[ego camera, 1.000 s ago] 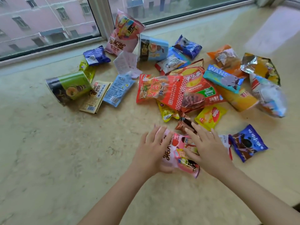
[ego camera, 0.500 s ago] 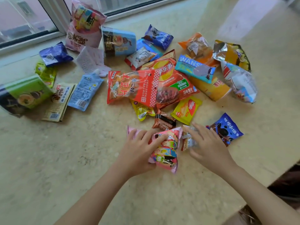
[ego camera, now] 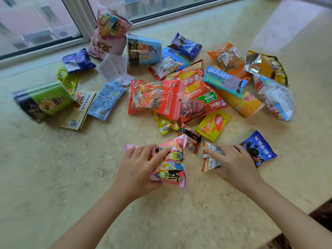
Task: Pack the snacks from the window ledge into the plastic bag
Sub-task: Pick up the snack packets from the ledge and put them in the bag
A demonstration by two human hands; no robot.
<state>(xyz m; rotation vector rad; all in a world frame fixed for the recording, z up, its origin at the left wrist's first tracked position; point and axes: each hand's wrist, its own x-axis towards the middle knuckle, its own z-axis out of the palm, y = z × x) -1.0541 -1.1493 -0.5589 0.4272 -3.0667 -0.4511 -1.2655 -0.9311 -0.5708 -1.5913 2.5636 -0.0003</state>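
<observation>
The ledge (ego camera: pixel 53 168) is mottled beige marble. Low in the frame's middle, the pink packet (ego camera: pixel 170 164) bears green, blue and yellow cartoon shapes. At centre the red bag (ego camera: pixel 156 97) shows white lettering and a triangle-patterned edge. At lower right, the blue packet (ego camera: pixel 258 148) has dark cookies. Far left, the tub (ego camera: pixel 43 99) is green and black.

1 view only: the head camera, worn by the person, looks forward and steeply down onto the ledge (ego camera: pixel 53 177) from close range. Wide-angle optics bend the window frame (ego camera: pixel 79 24) along the top edge. Both forearms enter from the bottom edge; the left hand (ego camera: pixel 142 169) and right hand (ego camera: pixel 233 164) sit just below frame centre. The snacks (ego camera: pixel 161 99) spread beyond the hands, toward the window.
</observation>
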